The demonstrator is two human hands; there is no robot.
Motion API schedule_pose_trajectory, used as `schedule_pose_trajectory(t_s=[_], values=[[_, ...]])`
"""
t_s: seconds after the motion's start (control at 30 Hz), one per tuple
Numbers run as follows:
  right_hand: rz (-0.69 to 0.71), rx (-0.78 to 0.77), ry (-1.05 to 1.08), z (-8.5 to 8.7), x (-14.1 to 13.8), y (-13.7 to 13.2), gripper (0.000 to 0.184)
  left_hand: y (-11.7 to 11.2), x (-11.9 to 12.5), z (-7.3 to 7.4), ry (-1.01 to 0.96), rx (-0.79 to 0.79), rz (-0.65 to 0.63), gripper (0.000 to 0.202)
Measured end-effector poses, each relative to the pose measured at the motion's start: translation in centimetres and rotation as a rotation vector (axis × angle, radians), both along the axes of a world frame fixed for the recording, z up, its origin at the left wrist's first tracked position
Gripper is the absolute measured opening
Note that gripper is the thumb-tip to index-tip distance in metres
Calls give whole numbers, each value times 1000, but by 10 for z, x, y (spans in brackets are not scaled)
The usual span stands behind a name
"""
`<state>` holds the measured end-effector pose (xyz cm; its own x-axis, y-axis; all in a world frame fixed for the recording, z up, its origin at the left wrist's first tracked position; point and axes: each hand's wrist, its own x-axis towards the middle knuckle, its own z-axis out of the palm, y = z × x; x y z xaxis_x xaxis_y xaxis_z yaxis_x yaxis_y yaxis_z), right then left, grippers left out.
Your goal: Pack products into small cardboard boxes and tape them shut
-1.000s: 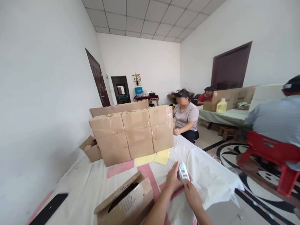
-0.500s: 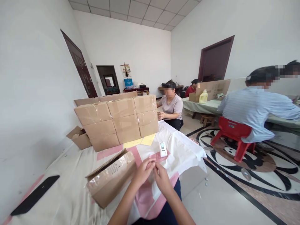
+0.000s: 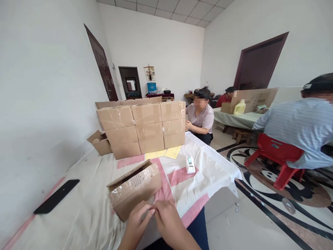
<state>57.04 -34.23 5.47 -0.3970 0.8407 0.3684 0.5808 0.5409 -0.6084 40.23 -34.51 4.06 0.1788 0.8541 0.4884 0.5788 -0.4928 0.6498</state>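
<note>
Both hands meet at the near table edge, left hand (image 3: 137, 222) and right hand (image 3: 166, 220) fingertips pinched together, just in front of the open cardboard box (image 3: 135, 189); what they pinch, I cannot tell.

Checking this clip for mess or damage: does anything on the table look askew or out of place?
One cardboard box lies tipped on its side with a flap open, just beyond the left hand and right hand. Another small open box sits skewed beside the neat stack of boxes. Nothing looks spilled.
</note>
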Motion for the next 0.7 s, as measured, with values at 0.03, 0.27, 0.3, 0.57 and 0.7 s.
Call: schedule_pose_trajectory(t_s=[0.03, 0.27, 0.3, 0.57, 0.7], values=[[11, 4, -14, 0, -5, -2, 20, -4, -5, -2, 2, 23, 12, 33], [130, -136, -269, -7, 14, -3, 19, -35, -53, -4, -102, 215, 444, 26], [125, -129, -267, -1, 22, 1, 18, -40, -62, 0, -112, 236, 506, 24], [171, 413, -232, 96, 14, 89, 42, -48, -79, 54, -47, 211, 227, 18], [325, 360, -371, 92, -28, 132, 47, -35, -76, 81, 108, 147, 156, 15]])
